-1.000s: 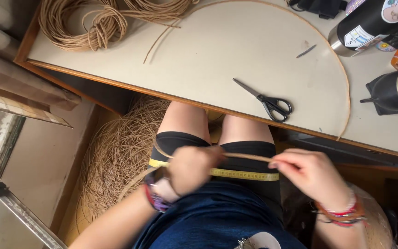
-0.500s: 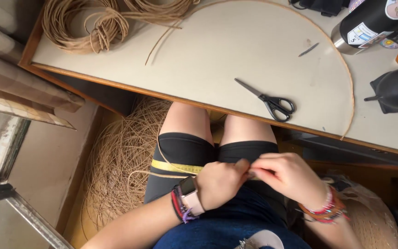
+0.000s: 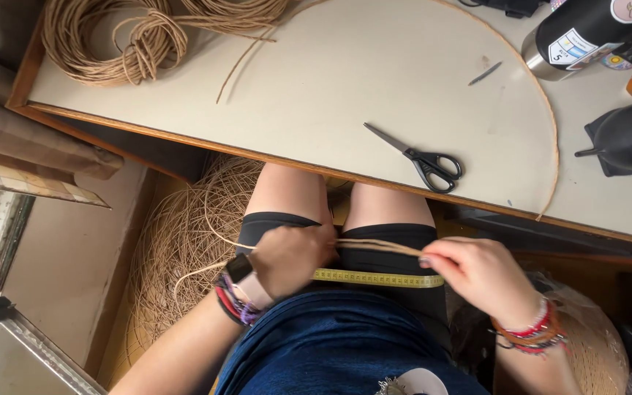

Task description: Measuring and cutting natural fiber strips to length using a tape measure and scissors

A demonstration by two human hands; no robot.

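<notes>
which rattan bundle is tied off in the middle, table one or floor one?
The coil on the table, top left: strands wrap around its loops. The floor heap lies loose.

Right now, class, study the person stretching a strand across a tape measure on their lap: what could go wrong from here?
1. The yellow tape measure lies loose across the thighs; it could slip and spoil the reading.
2. The tan strand is pinched only between the left hand and right hand; it may sag or slide.
3. The strand's tail runs into the loose pile on the floor and might snag.
</notes>
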